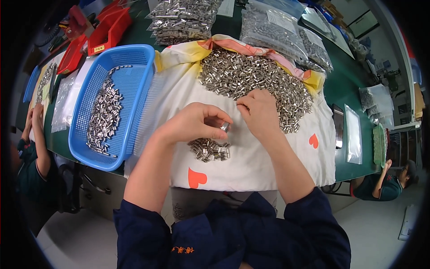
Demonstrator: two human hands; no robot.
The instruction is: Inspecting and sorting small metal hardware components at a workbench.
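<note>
A large heap of small shiny metal sleeves (251, 71) is spread over a white cloth (251, 172) with red hearts. My left hand (192, 123) is closed, pinching a metal sleeve (225, 127) between thumb and forefinger. Below it lies a smaller pile of sleeves (209, 150), apart from the large heap. At the near edge of the heap, my right hand (260, 110) has its fingers curled together with the tips pointing left. Whatever is in those fingertips, if anything, is too small or hidden to tell.
On the left stands a blue basket (143, 96) partly filled with sleeves. Red bins (109, 29) sit behind it. Bags of metal parts (179, 22) and further bags (273, 33) line the back. A phone (337, 127) lies at right. Co-workers sit at both sides.
</note>
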